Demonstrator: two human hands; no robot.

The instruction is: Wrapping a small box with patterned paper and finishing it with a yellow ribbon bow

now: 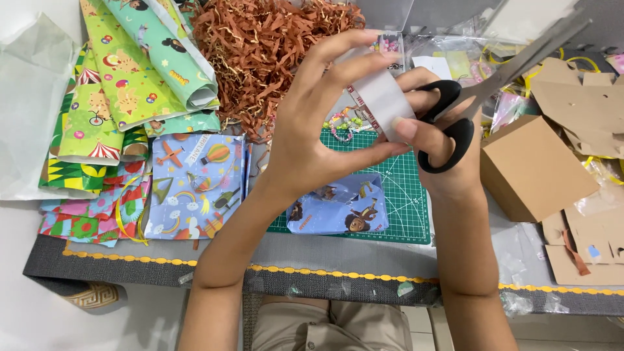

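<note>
Your left hand (312, 140) pinches a clear tape roll (383, 97) by its rim, held up between both hands. Your right hand (448, 149), touching the roll's near edge, grips black-handled scissors (481, 97), whose blades run up and away to the right, pointing off from the tape.

Rolls of patterned wrapping paper (130, 71) are stacked at the left, beside a heap of brown shredded paper (260, 45). A green cutting mat (406, 195) is laid at the centre, with a small wrapped blue parcel (338, 208) on it. A brown cardboard box (533, 169) is set at the right, near cardboard scraps (585, 97).
</note>
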